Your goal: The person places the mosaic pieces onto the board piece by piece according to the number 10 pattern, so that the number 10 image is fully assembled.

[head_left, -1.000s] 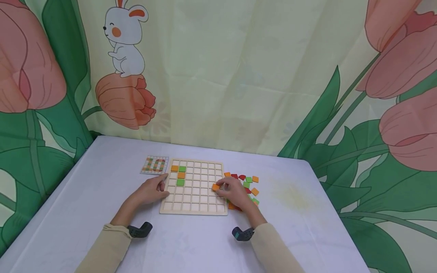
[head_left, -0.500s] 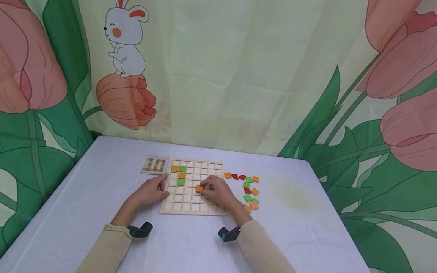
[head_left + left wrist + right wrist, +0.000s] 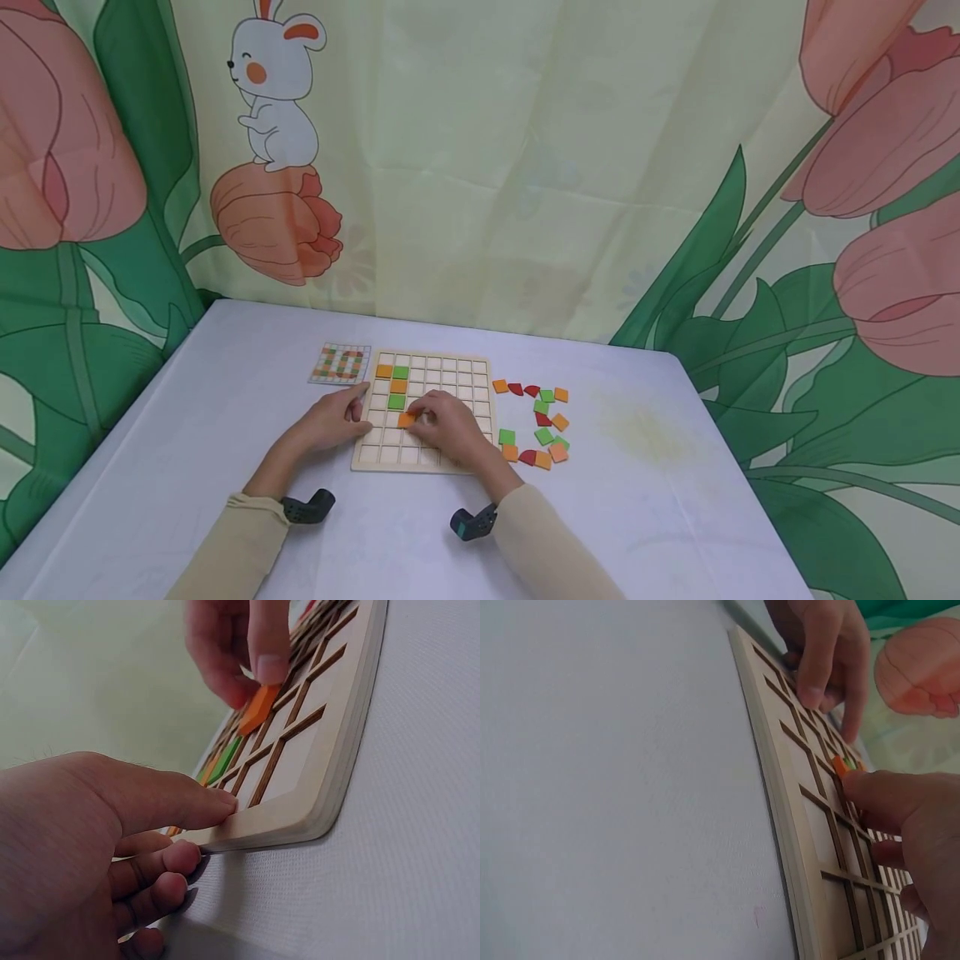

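Observation:
A wooden grid board [image 3: 375, 463] lies on the table, holding orange and green square tiles [image 3: 397, 402] in its left columns. My right hand [image 3: 447, 425] pinches an orange tile [image 3: 405, 420] between thumb and finger, over the board just below the lowest green tile. In the left wrist view that tile [image 3: 259, 709] is tilted at the fingertips. My left hand [image 3: 330, 418] rests at the board's left edge. Its thumb [image 3: 176, 799] lies on the rim, the index finger reaches farther up the edge, and the other fingers are loosely bent beside it.
A small printed pattern card [image 3: 340, 363] lies beyond the left hand, beside the board. Loose orange, green and red tiles [image 3: 542, 407] are scattered right of the board. A patterned curtain [image 3: 480, 183] hangs behind the white table [image 3: 397, 533].
My right hand has carried the orange tile leftward across the board, from its right side to the second column. More loose tiles are uncovered at right. The left hand stays put.

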Motion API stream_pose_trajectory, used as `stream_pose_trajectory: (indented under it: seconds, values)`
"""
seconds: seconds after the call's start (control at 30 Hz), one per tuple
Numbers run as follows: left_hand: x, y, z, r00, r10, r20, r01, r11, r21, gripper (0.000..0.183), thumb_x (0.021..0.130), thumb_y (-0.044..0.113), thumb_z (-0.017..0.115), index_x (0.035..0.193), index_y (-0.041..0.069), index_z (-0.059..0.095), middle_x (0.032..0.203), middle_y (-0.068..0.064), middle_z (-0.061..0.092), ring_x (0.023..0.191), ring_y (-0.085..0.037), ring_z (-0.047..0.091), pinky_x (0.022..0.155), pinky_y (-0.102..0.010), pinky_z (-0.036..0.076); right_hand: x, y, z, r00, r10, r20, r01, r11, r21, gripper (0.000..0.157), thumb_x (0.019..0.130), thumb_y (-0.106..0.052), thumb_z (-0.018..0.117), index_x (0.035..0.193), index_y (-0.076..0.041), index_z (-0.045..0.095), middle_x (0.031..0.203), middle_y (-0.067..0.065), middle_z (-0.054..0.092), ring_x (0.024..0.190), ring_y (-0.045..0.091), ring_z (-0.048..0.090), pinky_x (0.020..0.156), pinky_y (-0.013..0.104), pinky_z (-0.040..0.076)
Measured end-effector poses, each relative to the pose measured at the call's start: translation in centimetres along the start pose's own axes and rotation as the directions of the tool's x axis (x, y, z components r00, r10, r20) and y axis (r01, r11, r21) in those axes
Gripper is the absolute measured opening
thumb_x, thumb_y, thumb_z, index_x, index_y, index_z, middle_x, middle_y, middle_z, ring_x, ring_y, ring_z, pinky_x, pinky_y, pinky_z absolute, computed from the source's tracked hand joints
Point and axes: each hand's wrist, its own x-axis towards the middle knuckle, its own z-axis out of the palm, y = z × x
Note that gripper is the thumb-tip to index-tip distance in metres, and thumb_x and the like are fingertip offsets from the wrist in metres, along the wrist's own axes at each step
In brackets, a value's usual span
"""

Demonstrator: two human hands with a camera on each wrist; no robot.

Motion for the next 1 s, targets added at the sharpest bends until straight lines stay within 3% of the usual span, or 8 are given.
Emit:
stream_pose_trajectory:
  seconds: [0.17, 0.37, 0.53, 0.77, 1.0]
  values:
    - [-0.1, 0.0, -0.1, 1.0, -0.003, -0.002, 0.003, 1.0, -0.005, 0.075, 0.084, 0.017, 0.071, 0.146, -0.004, 0.034, 0.085, -0.004, 0.051, 0.073, -0.016, 0.045, 0.06, -0.026, 0.035, 0.4, -0.7, 0.6, 1.0, -0.015, -0.01, 0.015, 1.0, -0.026, 0.017, 0.088, -0.028, 0.07, 0.104, -0.023, 0.072, 0.102, -0.011, 0.065, 0.092, 0.008, 0.055, 0.081, 0.024, 0.047]
    - [-0.1, 0.0, -0.1, 1.0, -0.001, -0.005, 0.001, 1.0, -0.004, 0.074, 0.084, 0.016, 0.071, 0.146, -0.003, 0.035, 0.084, -0.004, 0.05, 0.073, -0.015, 0.045, 0.06, -0.026, 0.035, 0.7, -1.3, 0.9, 1.0, -0.006, -0.022, 0.005, 0.999, -0.05, 0.014, 0.087, -0.03, 0.071, 0.099, -0.024, 0.072, 0.105, -0.011, 0.066, 0.105, 0.007, 0.057, 0.092, 0.026, 0.048]
    - [-0.1, 0.1, -0.2, 1.0, -0.001, 0.0, 0.001, 1.0, -0.003, 0.075, 0.084, 0.017, 0.071, 0.146, -0.004, 0.035, 0.084, -0.004, 0.051, 0.073, -0.015, 0.045, 0.06, -0.026, 0.034, 1.0, -1.6, 0.9, 1.0, 0.017, -0.023, -0.017, 1.0, -0.004, 0.012, 0.087, -0.027, 0.071, 0.098, -0.023, 0.074, 0.108, -0.01, 0.065, 0.108, 0.009, 0.056, 0.095, 0.028, 0.047]
    - [0.0, 0.1, -0.2, 1.0, -0.004, 0.01, 0.004, 1.0, -0.005, 0.076, 0.083, 0.019, 0.071, 0.146, -0.003, 0.035, 0.084, -0.004, 0.051, 0.073, -0.015, 0.045, 0.06, -0.026, 0.034, 1.5, -1.4, 1.1, 0.998, 0.06, 0.006, -0.06, 0.996, 0.061, 0.009, 0.086, -0.026, 0.071, 0.094, -0.024, 0.075, 0.108, -0.012, 0.064, 0.101, 0.007, 0.053, 0.085, 0.023, 0.046]
    - [0.0, 0.0, -0.2, 1.0, -0.014, 0.006, 0.014, 1.0, -0.002, 0.076, 0.083, 0.019, 0.071, 0.147, -0.003, 0.034, 0.084, -0.003, 0.051, 0.073, -0.015, 0.045, 0.06, -0.026, 0.035, 1.2, -0.9, 1.0, 0.999, 0.036, 0.006, -0.036, 0.996, 0.086, 0.012, 0.087, -0.028, 0.071, 0.097, -0.023, 0.074, 0.106, -0.01, 0.064, 0.092, 0.007, 0.052, 0.079, 0.02, 0.045]
